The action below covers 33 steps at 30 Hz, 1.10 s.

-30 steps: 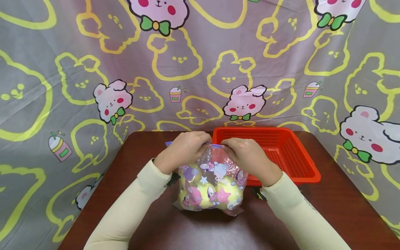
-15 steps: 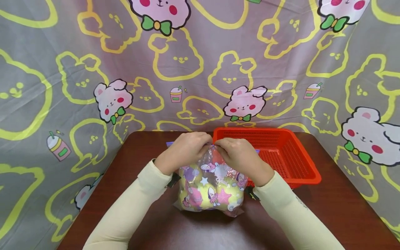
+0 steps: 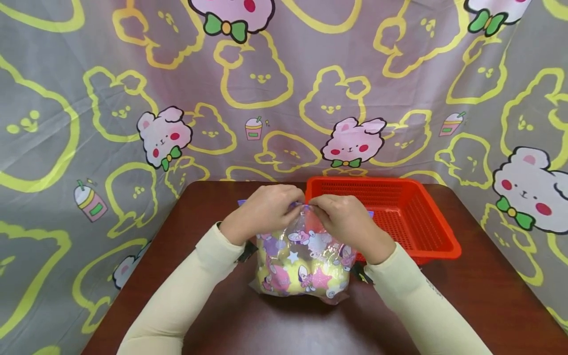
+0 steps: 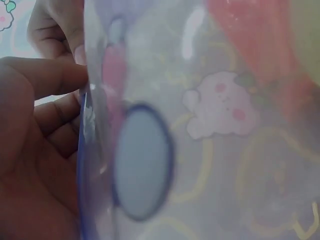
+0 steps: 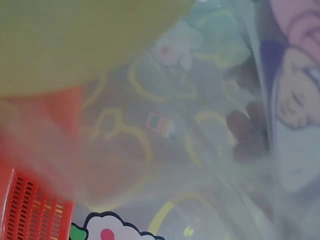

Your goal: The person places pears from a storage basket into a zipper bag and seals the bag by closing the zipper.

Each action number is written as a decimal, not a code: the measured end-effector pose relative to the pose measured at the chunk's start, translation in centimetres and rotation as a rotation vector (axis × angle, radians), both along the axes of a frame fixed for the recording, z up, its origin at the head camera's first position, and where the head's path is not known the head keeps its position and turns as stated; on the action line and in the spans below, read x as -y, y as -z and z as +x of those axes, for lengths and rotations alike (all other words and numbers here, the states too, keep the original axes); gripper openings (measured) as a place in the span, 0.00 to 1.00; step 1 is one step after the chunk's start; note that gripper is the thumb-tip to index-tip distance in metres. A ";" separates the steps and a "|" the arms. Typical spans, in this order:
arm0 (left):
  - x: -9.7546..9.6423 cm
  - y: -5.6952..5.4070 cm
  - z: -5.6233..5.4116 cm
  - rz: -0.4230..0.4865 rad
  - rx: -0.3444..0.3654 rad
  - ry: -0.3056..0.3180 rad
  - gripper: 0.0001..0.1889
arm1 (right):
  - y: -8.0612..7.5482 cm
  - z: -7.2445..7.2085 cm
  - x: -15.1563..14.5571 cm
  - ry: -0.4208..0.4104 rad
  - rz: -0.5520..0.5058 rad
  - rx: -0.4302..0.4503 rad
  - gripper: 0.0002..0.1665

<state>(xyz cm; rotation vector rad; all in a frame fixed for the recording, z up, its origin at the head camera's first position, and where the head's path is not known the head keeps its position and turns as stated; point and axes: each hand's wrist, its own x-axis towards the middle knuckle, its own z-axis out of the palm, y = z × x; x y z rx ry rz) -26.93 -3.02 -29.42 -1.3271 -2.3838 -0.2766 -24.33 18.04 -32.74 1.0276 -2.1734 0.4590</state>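
Observation:
A clear zip bag (image 3: 295, 281) printed with stars, shells and cartoon figures stands upright on the table. Several yellow, rounded things (image 3: 290, 266) fill its lower part; their kind is blurred by the print. At the bag's purple top edge, my left hand (image 3: 268, 212) pinches the zip between thumb and fingers. Close beside it, my right hand (image 3: 350, 224) pinches the same edge, the two sets of fingertips almost meeting. In the left wrist view, the left thumb (image 4: 55, 77) presses against the bag's edge. The right wrist view looks through the blurred plastic (image 5: 165, 165).
A red perforated plastic basket (image 3: 443, 254) stands behind the bag to the right, partly hidden by my right hand. The dark brown table (image 3: 208, 301) is bounded by a grey cloth (image 3: 284, 118) with yellow bear outlines at the back and sides.
My right hand has slid left along the bag's top edge, closer to my left hand, uncovering the zip's right end. The left hand stays nearly in place. The head view has shifted slightly.

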 end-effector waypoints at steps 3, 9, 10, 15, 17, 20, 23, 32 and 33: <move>0.1 0.0 0.1 0.001 0.015 -0.006 0.03 | 0.0 0.3 -0.1 0.002 -0.008 0.018 0.08; 0.7 0.3 0.3 -0.006 0.031 -0.029 0.03 | 0.1 0.6 -0.1 0.000 -0.003 0.048 0.08; 0.9 0.3 0.4 -0.005 0.032 -0.029 0.03 | 0.1 0.6 0.0 -0.003 -0.003 0.048 0.08; 1.2 -0.1 0.6 0.001 0.032 -0.025 0.02 | 0.0 0.6 -0.1 -0.004 -0.012 0.034 0.09; 1.3 -0.3 0.7 -0.001 0.034 -0.029 0.02 | -0.1 0.6 -0.1 -0.005 -0.017 0.035 0.10; 1.5 -0.4 0.8 -0.004 0.040 -0.037 0.02 | 0.0 0.6 -0.2 -0.004 -0.021 0.042 0.11; 1.5 -0.4 0.6 -0.002 0.035 -0.040 0.02 | 0.1 0.4 -0.4 -0.003 -0.022 0.050 0.11; 1.2 -0.3 0.2 0.005 0.025 -0.057 0.03 | 0.0 -0.1 -1.2 -0.012 -0.017 0.053 0.12; 1.2 -0.3 0.1 0.006 0.024 -0.059 0.03 | -0.1 -0.2 -1.2 -0.014 -0.015 0.053 0.12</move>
